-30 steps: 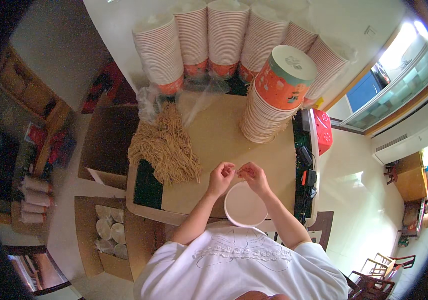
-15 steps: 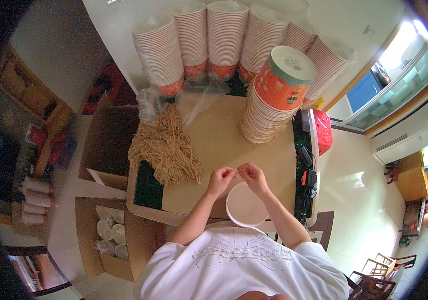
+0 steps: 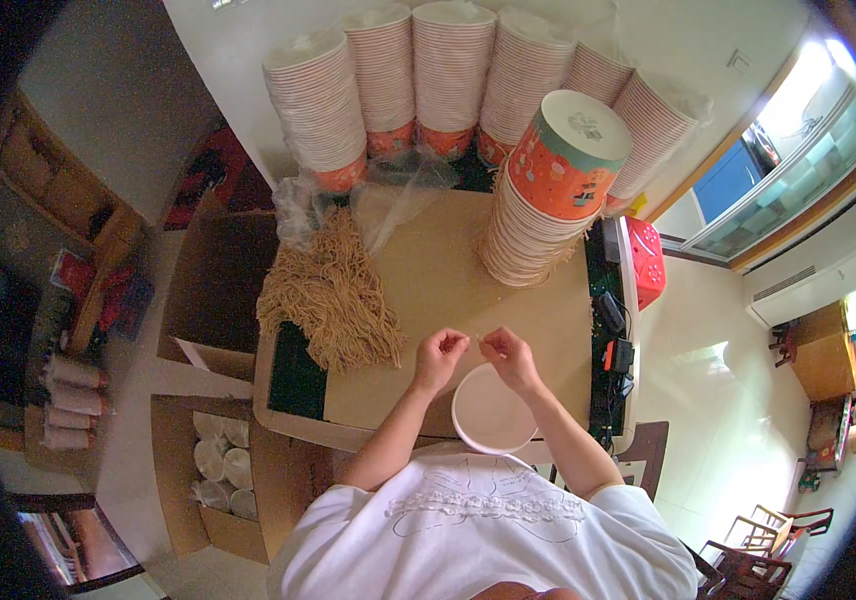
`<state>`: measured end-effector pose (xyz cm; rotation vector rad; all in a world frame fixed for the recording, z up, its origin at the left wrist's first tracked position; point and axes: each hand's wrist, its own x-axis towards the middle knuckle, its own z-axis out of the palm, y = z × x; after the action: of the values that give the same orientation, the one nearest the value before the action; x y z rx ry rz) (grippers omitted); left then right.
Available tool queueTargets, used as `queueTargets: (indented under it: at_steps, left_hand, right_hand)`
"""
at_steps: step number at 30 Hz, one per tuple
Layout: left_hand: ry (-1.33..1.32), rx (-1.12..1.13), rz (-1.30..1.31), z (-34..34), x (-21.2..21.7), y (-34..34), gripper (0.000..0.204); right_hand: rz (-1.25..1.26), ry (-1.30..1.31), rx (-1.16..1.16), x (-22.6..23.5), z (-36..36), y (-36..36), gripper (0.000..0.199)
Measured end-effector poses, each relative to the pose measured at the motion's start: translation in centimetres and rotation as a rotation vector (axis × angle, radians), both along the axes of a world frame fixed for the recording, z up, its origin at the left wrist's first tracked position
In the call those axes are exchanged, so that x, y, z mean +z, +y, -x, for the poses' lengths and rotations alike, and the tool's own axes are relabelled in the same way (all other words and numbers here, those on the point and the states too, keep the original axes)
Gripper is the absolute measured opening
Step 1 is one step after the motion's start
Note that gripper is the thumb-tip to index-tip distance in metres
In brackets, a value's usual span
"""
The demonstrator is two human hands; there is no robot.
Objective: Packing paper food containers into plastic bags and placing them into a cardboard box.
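Note:
My left hand and my right hand face each other over the near middle of the table, both in a pinch with a small gap between them. What the fingertips hold is too small to make out. Just below them, close to my body, stands a white round paper tub, its open mouth up. To the left of my hands spreads a tangled heap of tan cords. Beyond my right hand rises a stack of upturned orange paper tubs, with tan cords hanging along its sides.
Several tall stacks of wrapped paper tubs line the wall. A sheet of cardboard covers the table. Black adapters with cables lie on its right edge, by a red plastic stool. An open carton holds more tubs at left.
My fingertips were together half a second ago and are now slightly apart. The tub, the stack and the cords have stayed where they were.

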<state>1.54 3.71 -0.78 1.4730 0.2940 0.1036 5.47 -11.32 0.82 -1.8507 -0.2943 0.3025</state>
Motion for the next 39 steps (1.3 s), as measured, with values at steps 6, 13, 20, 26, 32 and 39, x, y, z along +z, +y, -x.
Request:
queueTargets:
  at_steps: [6, 13, 20, 26, 32, 39]
  left_hand:
    - [-0.108, -0.026, -0.127, -0.1, 0.8, 0.0, 0.004]
    - [-0.027, -0.053, 0.054, 0.1, 1.2, -0.3, 0.005]
    - [-0.134, -0.05, -0.119, 0.0, 0.9, -0.3, 0.009]
    - [-0.087, -0.046, -0.153, -0.1, 0.4, 0.0, 0.01]
    - [-0.091, -0.049, -0.116, -0.1, 1.2, -0.2, 0.009]
    - [-0.078, -0.001, -0.13, -0.3, 0.6, -0.2, 0.008]
  right_hand:
    - [-0.064, 0.039, 0.051, -0.5, -0.2, -0.1, 0.007]
    - [-0.162, 0.085, 0.065, 0.4, 0.0, 0.3, 0.007]
    - [-0.094, 0.026, 0.073, 0.4, 0.1, 0.3, 0.006]
    - [-0.074, 0.028, 0.069, -0.2, 0.1, 0.4, 0.007]
    - [-0.058, 0.022, 0.089, -0.6, 0.0, 0.4, 0.006]
    - [-0.022, 0.013, 0.093, -0.5, 0.0, 0.4, 0.007]
